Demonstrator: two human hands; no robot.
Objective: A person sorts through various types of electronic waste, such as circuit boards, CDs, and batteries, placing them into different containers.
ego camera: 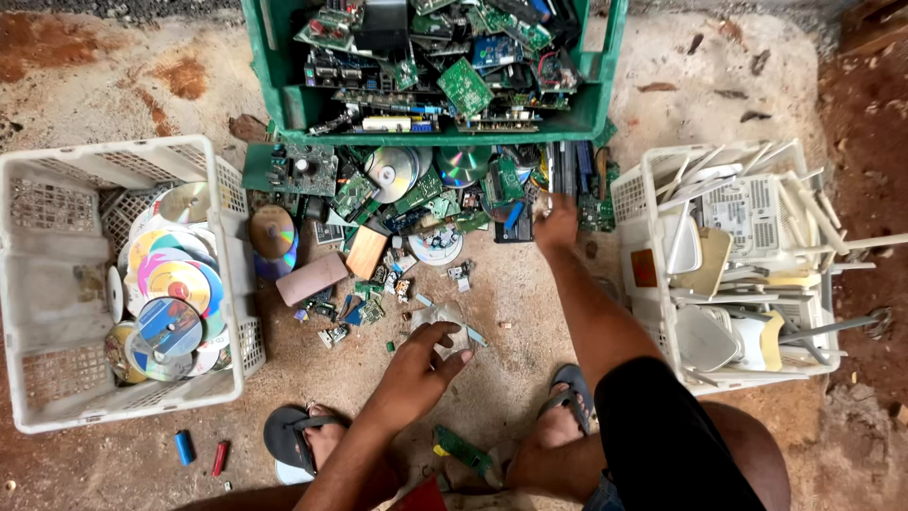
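Squatting on bare concrete floor (738, 76); left hand (416, 364) fingers spread over debris, right hand (558, 225) grip unclear.

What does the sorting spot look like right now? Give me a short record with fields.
left hand: on a clear plastic piece on the ground
right hand: reaching into the pile of circuit boards and discs
green crate: top, full of circuit boards
left white basket: holds discs
right white basket: holds white routers
ground near left foot: blue lighter, red lighter
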